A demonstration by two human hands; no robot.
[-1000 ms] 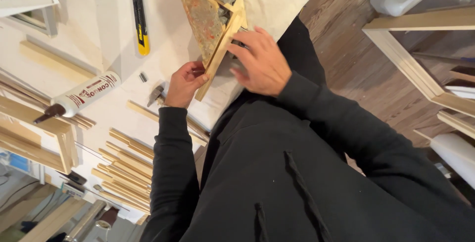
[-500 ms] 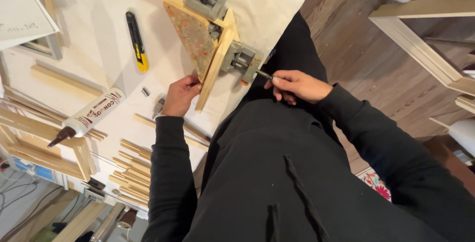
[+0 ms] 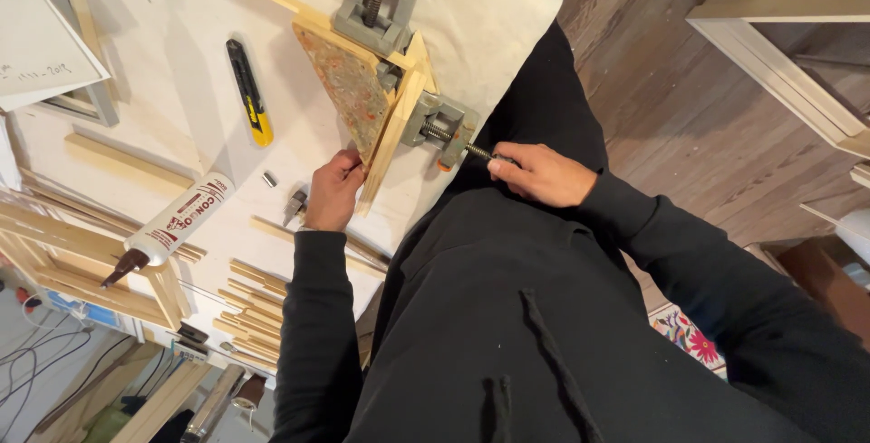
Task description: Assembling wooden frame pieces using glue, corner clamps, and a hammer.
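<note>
Workbench (image 3: 145,90): clamp screw (image 3: 458,142) between fingers (image 3: 500,164).

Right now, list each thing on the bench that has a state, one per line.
Corner clamp: closed on the wooden frame corner.
Clamp screw handle: gripped by right hand.
Wooden frame strip: held in the clamp, steadied by left hand.
Utility knife: lying flat, blade not showing.
Glue tube: lying on its side.

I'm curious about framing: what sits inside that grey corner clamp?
Inside the grey corner clamp, two pale wood strips meet at a corner, with a speckled panel between them. The joint itself is hidden by the clamp's body.
</note>
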